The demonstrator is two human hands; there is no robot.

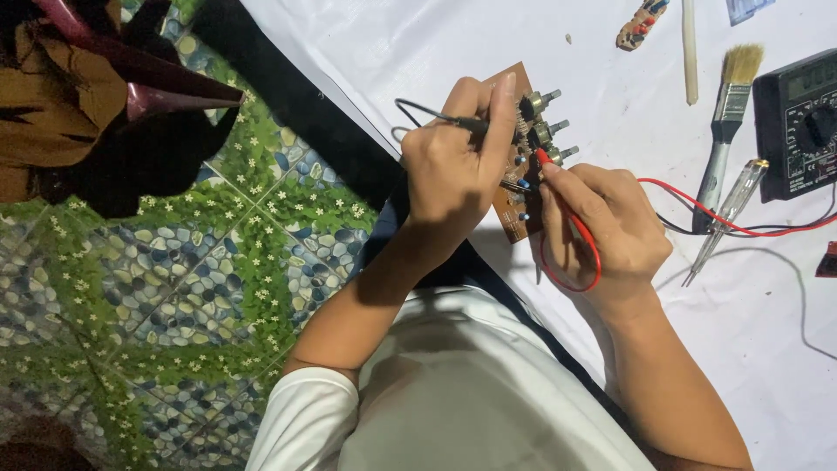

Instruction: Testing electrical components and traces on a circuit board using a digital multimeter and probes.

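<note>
- A person seated on the floor works over a white sheet spread on a floor with a green leaf-and-pebble pattern; the head camera looks straight down at both hands.
- The left hand is closed around a black test probe, fingers curled tight and thumb pressed along it, its black lead looping out toward the sheet's left edge.
- The right hand pinches a red test probe between thumb and forefinger; the red lead loops under the palm and runs right to a black multimeter at the sheet's right edge.
- Both probe tips rest on a brown circuit board, which sits near the sheet's left edge, between the two hands and partly hidden by them.
- The board looks thin, flat and rectangular, tan-brown, with three metal knob shafts along its far side and small blue parts dotted across it.
- Risk, as a judgement: the tips sit close together among crowded parts, so a small slip could bridge neighbouring contacts or give a false reading.
- Nothing appears to pin the board down, so probe pressure could make it skid or tilt.
- The red loop under the right wrist could snag and tug the probe off its spot.
- Near the right edge lie a paintbrush and a clear-handled tester screwdriver; a pale stick lies by the far edge.
</note>
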